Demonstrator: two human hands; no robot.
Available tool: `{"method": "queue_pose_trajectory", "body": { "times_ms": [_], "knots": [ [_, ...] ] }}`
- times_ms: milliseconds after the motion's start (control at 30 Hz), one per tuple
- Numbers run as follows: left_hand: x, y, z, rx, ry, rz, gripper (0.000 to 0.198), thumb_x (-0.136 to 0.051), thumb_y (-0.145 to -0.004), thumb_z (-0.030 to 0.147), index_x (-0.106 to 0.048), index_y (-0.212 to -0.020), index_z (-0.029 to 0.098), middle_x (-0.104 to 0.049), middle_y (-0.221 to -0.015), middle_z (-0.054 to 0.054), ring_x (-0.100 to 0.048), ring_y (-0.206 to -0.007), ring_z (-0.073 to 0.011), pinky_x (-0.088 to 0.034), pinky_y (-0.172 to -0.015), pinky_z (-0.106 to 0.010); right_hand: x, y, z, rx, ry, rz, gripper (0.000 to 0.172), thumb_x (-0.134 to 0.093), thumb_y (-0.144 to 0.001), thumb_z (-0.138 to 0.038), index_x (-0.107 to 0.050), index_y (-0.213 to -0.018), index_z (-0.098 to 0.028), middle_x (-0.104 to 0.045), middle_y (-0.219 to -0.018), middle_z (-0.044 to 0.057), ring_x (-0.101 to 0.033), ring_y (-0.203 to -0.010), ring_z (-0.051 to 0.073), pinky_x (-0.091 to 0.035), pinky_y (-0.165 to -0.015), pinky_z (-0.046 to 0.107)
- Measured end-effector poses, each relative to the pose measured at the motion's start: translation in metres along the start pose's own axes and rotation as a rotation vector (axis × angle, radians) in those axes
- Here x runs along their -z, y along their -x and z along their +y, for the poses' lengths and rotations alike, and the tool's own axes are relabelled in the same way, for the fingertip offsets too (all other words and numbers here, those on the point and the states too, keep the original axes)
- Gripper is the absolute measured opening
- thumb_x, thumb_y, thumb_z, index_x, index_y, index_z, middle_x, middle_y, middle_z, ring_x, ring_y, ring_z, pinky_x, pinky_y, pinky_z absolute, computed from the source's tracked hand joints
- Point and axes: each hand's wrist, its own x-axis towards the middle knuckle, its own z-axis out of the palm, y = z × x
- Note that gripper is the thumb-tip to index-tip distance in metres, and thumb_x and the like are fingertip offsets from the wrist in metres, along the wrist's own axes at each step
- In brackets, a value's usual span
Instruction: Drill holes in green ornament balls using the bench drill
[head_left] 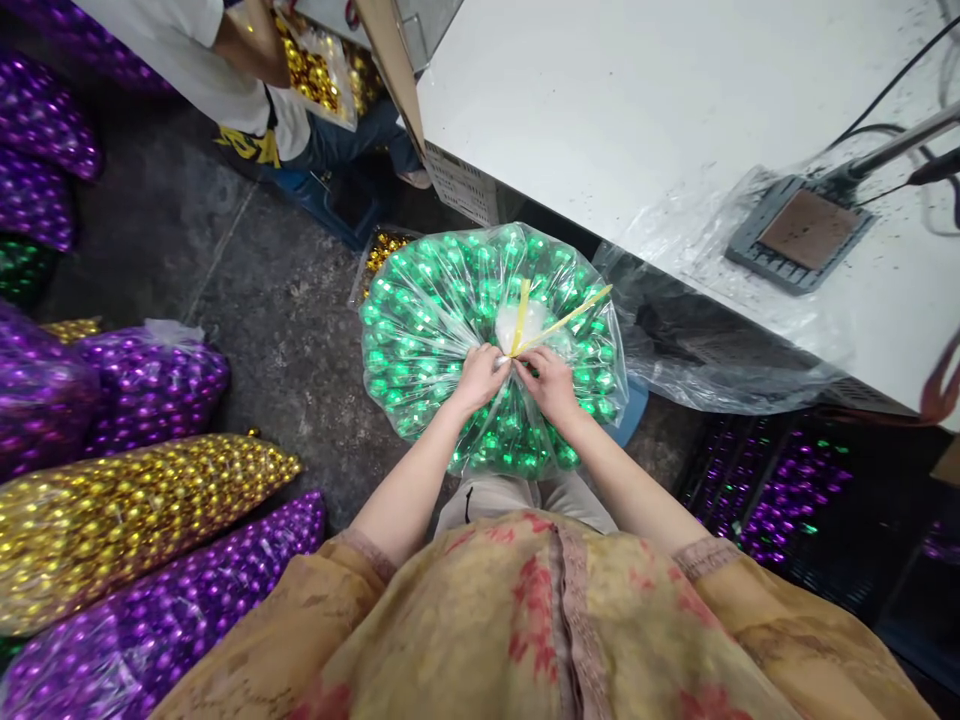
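A large clear plastic bag (pixel 420 340), full of shiny green beads, stands in front of my legs. Its mouth is gathered into a bunch at the middle, where a yellow tie (pixel 519 318) crosses it with two ends sticking up and to the right. My left hand (pixel 480 378) pinches at the gathered neck from the left, fingers closed by the tie. From the right, my right hand (pixel 547 385) closes its fingertips on the yellow tie at the same spot. The fingertips of both hands nearly meet, and part of the tie is hidden under them.
Filled bags of purple beads (pixel 154 385) and gold beads (pixel 142 500) lie on the floor at left. A white table (pixel 600 110) carries a grey device (pixel 799 235) and plastic film (pixel 697 340) hanging over its edge. A co-worker (pixel 247 100) sits at upper left with gold beads.
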Motion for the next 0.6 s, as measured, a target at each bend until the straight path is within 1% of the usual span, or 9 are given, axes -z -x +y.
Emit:
{"method": "queue_pose_trajectory", "body": {
  "times_ms": [133,267,400,467,600],
  "knots": [
    [0.0,0.0,0.0,-0.012,-0.01,-0.007,0.017,-0.053,-0.091,0.024,-0.06,-0.077,0.019,-0.06,-0.083,-0.006,-0.055,-0.084,-0.0227,-0.04,-0.081,-0.035,-0.004,0.001,0.009,0.08,0.097,-0.069,0.028,-0.045,-0.095,-0.033,-0.068,-0.098,-0.017,-0.068,-0.096,0.011,-0.063,-0.091,0.022,-0.05,-0.085,0.037],
    [0.001,-0.001,0.0,-0.028,-0.022,-0.017,0.015,-0.052,-0.09,0.022,-0.061,-0.079,0.018,-0.061,-0.086,-0.007,-0.056,-0.086,-0.0229,-0.04,-0.083,-0.035,-0.001,-0.005,0.013,0.143,0.181,-0.153,0.03,-0.041,-0.097,-0.03,-0.067,-0.104,-0.017,-0.068,-0.099,0.012,-0.063,-0.092,0.022,-0.05,-0.083,0.035],
    [0.002,-0.002,-0.001,-0.049,-0.031,-0.025,0.014,-0.052,-0.09,0.019,-0.062,-0.079,0.017,-0.061,-0.087,-0.009,-0.055,-0.088,-0.024,-0.04,-0.085,-0.037,0.006,-0.016,0.011,0.205,0.243,-0.28,0.023,-0.047,-0.094,-0.024,-0.068,-0.098,-0.016,-0.069,-0.094,0.011,-0.063,-0.084,0.021,-0.048,-0.077,0.032],
    [0.002,-0.002,-0.002,-0.061,-0.028,-0.025,0.014,-0.052,-0.09,0.019,-0.061,-0.08,0.018,-0.061,-0.088,-0.009,-0.055,-0.089,-0.0243,-0.04,-0.085,-0.037,0.007,-0.02,0.008,0.218,0.265,-0.319,0.022,-0.047,-0.093,-0.024,-0.068,-0.094,-0.015,-0.068,-0.091,0.011,-0.062,-0.08,0.02,-0.047,-0.075,0.03],
    [0.001,-0.001,-0.006,-0.07,-0.018,-0.021,0.015,-0.05,-0.091,0.021,-0.06,-0.081,0.018,-0.062,-0.089,-0.009,-0.054,-0.089,-0.0243,-0.04,-0.084,-0.036,0.001,-0.02,0.004,0.181,0.301,-0.308,0.026,-0.041,-0.096,-0.025,-0.064,-0.093,-0.014,-0.067,-0.088,0.01,-0.06,-0.081,0.019,-0.044,-0.075,0.029]
  ]
}}
